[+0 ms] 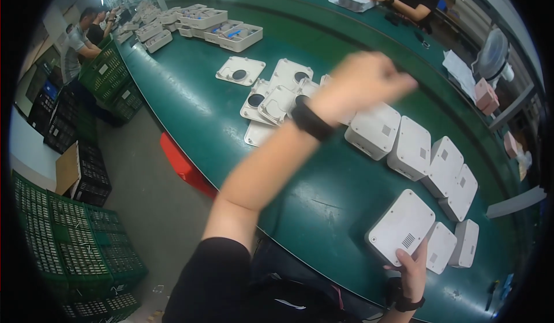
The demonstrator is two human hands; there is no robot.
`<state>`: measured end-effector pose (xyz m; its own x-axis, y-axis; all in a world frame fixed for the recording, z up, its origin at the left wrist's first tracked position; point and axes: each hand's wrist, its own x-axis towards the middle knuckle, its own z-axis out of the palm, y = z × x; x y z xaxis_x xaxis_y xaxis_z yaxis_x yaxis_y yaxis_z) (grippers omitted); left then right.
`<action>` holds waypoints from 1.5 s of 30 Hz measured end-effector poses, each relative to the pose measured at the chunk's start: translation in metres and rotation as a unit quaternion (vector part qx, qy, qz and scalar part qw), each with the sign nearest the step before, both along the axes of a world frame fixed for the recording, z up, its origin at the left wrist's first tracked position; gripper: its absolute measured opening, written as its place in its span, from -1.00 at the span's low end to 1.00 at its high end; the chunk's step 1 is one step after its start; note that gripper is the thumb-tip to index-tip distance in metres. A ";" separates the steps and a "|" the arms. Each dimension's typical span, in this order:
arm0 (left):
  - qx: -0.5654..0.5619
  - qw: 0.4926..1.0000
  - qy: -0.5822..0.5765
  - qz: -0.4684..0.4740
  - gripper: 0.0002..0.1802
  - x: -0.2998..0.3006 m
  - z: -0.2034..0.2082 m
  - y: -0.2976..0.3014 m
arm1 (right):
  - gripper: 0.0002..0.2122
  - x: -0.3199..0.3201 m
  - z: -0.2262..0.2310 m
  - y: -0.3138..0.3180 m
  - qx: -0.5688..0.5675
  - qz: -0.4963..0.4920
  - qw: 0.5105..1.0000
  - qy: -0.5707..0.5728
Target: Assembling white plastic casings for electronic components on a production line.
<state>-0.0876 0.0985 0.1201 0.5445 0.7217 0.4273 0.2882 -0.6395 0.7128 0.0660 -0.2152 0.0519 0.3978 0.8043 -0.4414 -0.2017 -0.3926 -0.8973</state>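
The fingers of the right hand close around the near edge of an off-white plastic housing, the thumb pressed onto its upper face beside the slotted grille. The fingers of the left hand look curled, but motion blur hides whether they pinch anything; that hand is over the far side of the green bench, near the row of closed housings.

The held housing is at the near right of the bench, grille side up, just beside two other closed units. The step in hand seems to be steadying it one-handed. To do that well, the grip should take the side walls rather than bear on the grille, with fingers well under the body, the face level and the corners kept off the neighbours.

The housings are shallow boxes with rounded corners, a matte, smooth skin and small recesses at the corners. Loose shell panels show moulded ribs and round dark discs. Farther off, open trays hold blue parts. The bench top is glossy, lightly scuffed.
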 end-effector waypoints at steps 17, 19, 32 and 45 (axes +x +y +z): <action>0.046 0.877 0.206 0.432 -0.48 -0.231 -0.129 0.240 | -0.51 -0.018 -0.015 -0.002 -0.010 -0.088 0.993 -0.083; 0.029 0.855 0.181 0.486 -0.57 -0.227 -0.126 0.239 | -0.51 -0.020 -0.012 -0.003 -0.025 -0.099 0.990 -0.098; 0.208 0.954 0.074 0.203 -0.74 -0.196 -0.051 0.047 | -0.48 0.003 0.017 -0.031 -0.056 -0.005 0.954 -0.295; 0.062 0.990 0.127 0.008 -0.74 -0.128 -0.107 -0.199 | -0.49 -0.009 0.028 0.046 0.293 0.285 0.759 -0.507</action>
<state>-0.2159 -0.1001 0.0134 0.6352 0.6817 0.3630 0.4590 -0.7112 0.5324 0.0565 -0.1693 0.0802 -0.1918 0.9134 0.3591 0.7621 0.3691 -0.5319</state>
